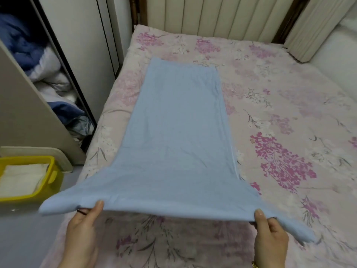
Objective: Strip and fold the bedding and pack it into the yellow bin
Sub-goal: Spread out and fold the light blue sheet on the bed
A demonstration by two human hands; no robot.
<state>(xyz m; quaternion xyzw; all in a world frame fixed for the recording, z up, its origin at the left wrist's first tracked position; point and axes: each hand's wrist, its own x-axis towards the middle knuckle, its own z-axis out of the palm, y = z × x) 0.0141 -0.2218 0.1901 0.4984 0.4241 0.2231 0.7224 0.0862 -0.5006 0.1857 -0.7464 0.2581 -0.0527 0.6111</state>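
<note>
A light blue sheet (173, 132), folded into a long strip, stretches away from me over the bed. Its far end lies flat on the pink floral bed cover (280, 117). The near end is lifted off the bed. My left hand (83, 229) pinches the near edge toward its left corner, thumb on top. My right hand (268, 235) pinches the same edge near its right corner. The yellow bin (55, 175) stands on the floor to the left of the bed, with folded white fabric (21, 178) inside it.
An open wardrobe (44, 78) on the left holds crumpled blue and white bedding. A padded cream headboard (222, 16) stands at the bed's far end. A white cushion (340, 51) leans at the far right. Grey floor (25, 238) lies between bin and bed.
</note>
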